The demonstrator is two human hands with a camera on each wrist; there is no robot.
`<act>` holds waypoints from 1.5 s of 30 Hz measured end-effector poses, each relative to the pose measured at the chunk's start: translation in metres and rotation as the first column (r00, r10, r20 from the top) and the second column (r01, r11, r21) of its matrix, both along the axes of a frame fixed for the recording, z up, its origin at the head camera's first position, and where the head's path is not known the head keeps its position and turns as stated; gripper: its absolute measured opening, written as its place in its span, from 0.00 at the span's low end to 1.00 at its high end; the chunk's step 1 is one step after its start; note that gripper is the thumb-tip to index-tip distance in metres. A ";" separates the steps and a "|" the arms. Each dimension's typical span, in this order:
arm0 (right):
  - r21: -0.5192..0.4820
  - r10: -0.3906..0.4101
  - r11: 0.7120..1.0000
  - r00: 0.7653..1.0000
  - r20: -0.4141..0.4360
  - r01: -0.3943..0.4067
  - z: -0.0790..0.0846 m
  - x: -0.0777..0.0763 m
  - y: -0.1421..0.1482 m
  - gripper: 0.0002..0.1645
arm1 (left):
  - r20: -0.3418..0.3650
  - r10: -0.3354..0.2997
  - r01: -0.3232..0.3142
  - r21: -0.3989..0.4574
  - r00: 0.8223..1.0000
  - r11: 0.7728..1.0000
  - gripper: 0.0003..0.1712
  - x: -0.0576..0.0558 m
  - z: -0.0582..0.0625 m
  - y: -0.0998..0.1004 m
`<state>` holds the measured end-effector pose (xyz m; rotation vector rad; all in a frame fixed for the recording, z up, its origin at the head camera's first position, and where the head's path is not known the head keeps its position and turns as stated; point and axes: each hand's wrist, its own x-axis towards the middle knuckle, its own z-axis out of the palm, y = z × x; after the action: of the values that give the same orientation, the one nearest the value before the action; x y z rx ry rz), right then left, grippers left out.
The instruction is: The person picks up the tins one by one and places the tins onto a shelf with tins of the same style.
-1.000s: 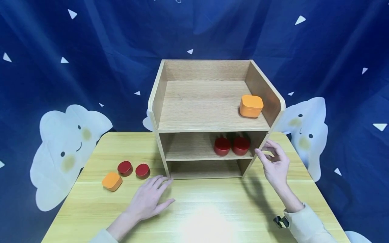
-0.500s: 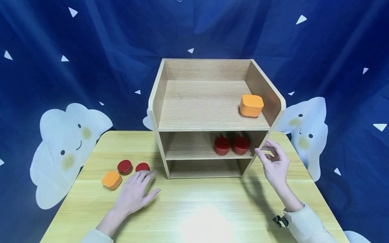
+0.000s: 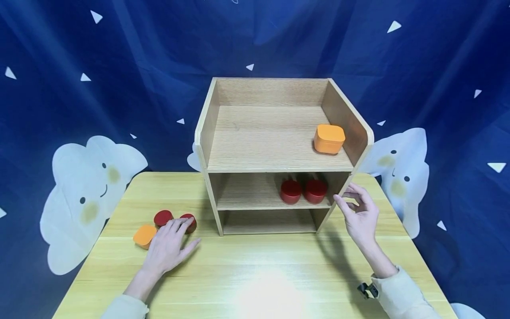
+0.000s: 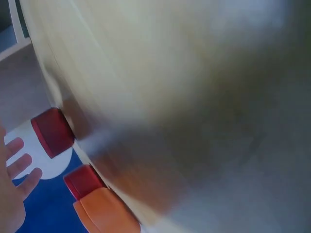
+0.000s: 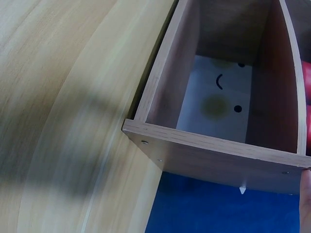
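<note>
My left hand (image 3: 169, 248) hovers at the left of the table, fingers loosely spread and the thumb apart. Its fingertips overlap the nearer-to-shelf red round box (image 3: 190, 224) in the head view. Beside it sit another red round box (image 3: 163, 217) and an orange rounded-square box (image 3: 144, 236), partly behind the hand. In the left wrist view, the fingers (image 4: 22, 165) appear beside a red round box (image 4: 52, 132). My right hand (image 3: 362, 215) holds the right side panel of the wooden shelf (image 3: 263, 170), thumb at its front edge and fingers bent against its outer side.
On the shelf's top stands an orange box (image 3: 329, 139), near the right wall. Two red round boxes, one left (image 3: 291, 192) and one right (image 3: 316, 191), stand on the middle level. Behind the table (image 3: 239, 274) hangs a blue cloth (image 3: 255, 40) with clouds.
My left hand has moved left from near the shelf's lower corner to the red round box. My right hand has stayed at the shelf's side.
</note>
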<state>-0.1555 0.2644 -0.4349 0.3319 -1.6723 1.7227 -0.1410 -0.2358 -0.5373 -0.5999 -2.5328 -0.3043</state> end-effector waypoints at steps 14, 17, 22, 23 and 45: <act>-0.005 0.004 1.000 1.000 0.000 -0.004 -0.001 -0.001 0.001 0.26 | 0.037 0.149 -0.149 -0.004 0.988 0.989 0.42 -0.014 -0.005 0.000; -0.004 -0.002 1.000 1.000 0.004 0.002 -0.001 -0.001 0.002 0.27 | 0.047 0.161 -0.161 -0.008 0.986 0.987 0.41 -0.016 -0.006 0.001; -0.012 0.008 1.000 1.000 -0.004 -0.008 -0.001 -0.002 0.001 0.27 | 0.085 0.178 -0.177 -0.020 0.980 0.984 0.41 -0.019 -0.006 0.001; -0.011 0.009 1.000 1.000 -0.003 -0.009 0.000 -0.002 0.001 0.27 | 0.092 0.182 -0.181 -0.022 0.979 0.983 0.41 -0.019 -0.006 0.000; -0.025 0.012 1.000 1.000 -0.002 -0.012 -0.002 -0.002 0.001 0.27 | 0.004 0.150 -0.149 -0.108 0.989 0.983 0.36 -0.025 -0.012 -0.003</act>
<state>-0.1578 0.2658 -0.4373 0.3329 -1.6498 1.7502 -0.1660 -0.2391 -0.5491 -0.4453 -2.6012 -0.1186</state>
